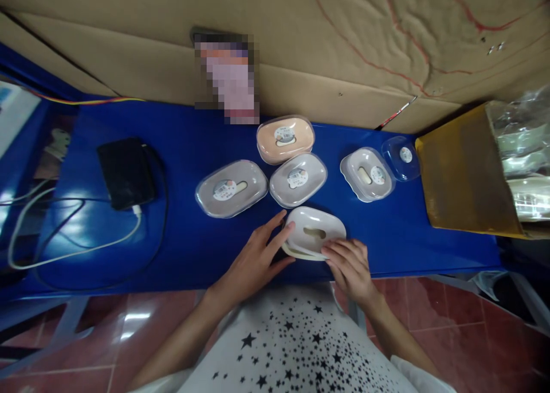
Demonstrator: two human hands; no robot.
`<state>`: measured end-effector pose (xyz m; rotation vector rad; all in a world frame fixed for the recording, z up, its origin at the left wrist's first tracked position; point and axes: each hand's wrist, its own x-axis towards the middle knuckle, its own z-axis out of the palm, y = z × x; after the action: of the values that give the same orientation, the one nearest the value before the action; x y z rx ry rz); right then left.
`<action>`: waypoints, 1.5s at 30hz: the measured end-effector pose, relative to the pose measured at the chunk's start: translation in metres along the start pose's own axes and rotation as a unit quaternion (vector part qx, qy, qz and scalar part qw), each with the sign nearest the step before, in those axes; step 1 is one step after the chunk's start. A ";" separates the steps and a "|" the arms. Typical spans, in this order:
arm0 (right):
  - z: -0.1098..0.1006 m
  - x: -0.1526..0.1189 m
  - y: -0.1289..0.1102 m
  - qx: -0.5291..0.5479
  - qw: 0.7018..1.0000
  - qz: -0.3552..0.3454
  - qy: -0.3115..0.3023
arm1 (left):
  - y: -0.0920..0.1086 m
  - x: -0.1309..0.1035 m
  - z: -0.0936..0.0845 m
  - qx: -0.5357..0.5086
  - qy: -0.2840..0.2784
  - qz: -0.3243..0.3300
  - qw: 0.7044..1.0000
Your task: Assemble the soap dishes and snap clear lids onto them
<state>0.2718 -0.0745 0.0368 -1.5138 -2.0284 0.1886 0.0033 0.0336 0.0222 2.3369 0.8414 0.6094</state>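
Note:
Near the front edge of the blue table lies an uncovered oval soap dish (306, 220), pale grey-white, with a slot in its middle and a whitish base showing beneath its rim. My left hand (263, 248) holds its left end, thumb at the front and fingers along the side. The fingers of my right hand (350, 264) are closed on its front right rim, the thumb partly hidden. Just behind stand a grey lidded soap dish (309, 189), another grey one (253, 189) to the left, and a peach one (301, 130). All three have clear lids and round labels.
Rightward are another lidded grey dish (361, 159), a loose clear lid (397, 166) and a cardboard box (462, 175) of wrapped items. A black device (124, 172) with cables (98, 245) lies left. Cardboard (301, 89) lines the back; a blurred pinkish thing (234, 83) leans there.

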 end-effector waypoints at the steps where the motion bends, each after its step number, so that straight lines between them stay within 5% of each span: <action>1: 0.001 -0.001 -0.001 -0.006 1.000 -0.008 -0.011 | 0.000 0.000 -0.001 0.010 -0.008 0.007 1.000; 14: -0.006 -0.001 0.008 -0.050 0.992 -0.105 -0.055 | 0.002 0.000 -0.016 0.119 0.012 0.116 0.986; 25: 0.014 0.010 0.001 -0.055 0.996 -0.066 -0.030 | -0.001 -0.003 -0.009 0.123 0.027 0.166 0.978; 34: 0.005 0.024 0.007 -0.063 0.987 -0.103 -0.104 | 0.000 0.003 -0.008 0.094 -0.002 0.127 0.987; 36: -0.013 0.027 0.022 -0.058 0.989 -0.110 -0.083 | 0.001 0.004 -0.010 0.085 0.001 0.123 0.989; 38: -0.036 0.032 0.049 -0.078 0.994 -0.070 0.009 | 0.001 0.005 -0.011 0.083 0.008 0.117 0.990; 41: -0.071 0.047 0.105 -0.133 0.972 0.124 0.146 | 0.000 0.005 -0.013 0.070 0.014 0.109 0.991; 45: -0.089 0.070 0.179 -0.149 0.954 0.259 0.038 | -0.001 0.005 -0.013 0.053 0.022 0.107 0.993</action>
<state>0.4548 0.0301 0.0552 -2.1903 -1.6121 0.0243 -0.0012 0.0427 0.0319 2.5406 0.6615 0.7242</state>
